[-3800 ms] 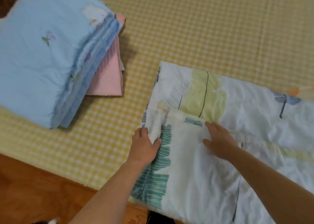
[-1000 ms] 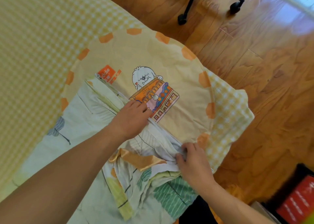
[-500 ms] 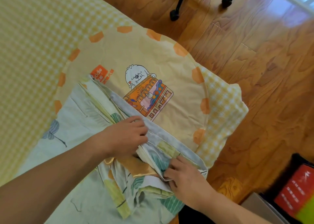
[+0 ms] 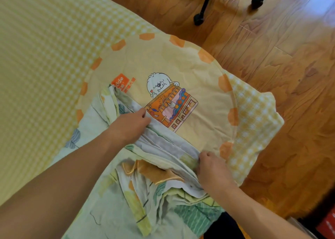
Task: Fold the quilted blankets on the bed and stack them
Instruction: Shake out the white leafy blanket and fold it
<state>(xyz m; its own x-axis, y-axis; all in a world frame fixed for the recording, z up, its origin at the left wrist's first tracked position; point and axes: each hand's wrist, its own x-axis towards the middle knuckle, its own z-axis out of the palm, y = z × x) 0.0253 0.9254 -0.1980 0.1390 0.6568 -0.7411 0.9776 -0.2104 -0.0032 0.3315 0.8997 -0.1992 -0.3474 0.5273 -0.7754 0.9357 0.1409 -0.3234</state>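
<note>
A white quilted blanket (image 4: 116, 208) with green and yellow leaf prints lies bunched at the bed's near corner. Its layered end reaches onto a yellow pillow (image 4: 181, 63) printed with a cartoon dog. My left hand (image 4: 129, 124) grips the far part of the blanket's folded edge. My right hand (image 4: 211, 168) pinches the same layered edge nearer the bed's side. An orange satin trim (image 4: 155, 171) shows between my hands.
The yellow checked bed sheet (image 4: 39, 53) stretches to the left. Wooden floor (image 4: 290, 75) lies to the right, with black chair casters (image 4: 198, 19) at the top. A red and black object (image 4: 326, 224) sits at the bottom right corner.
Earlier I was at the blanket's other end near a folded blue and pink stack. In the last second both hands shifted along the layered edge, spreading apart from each other.
</note>
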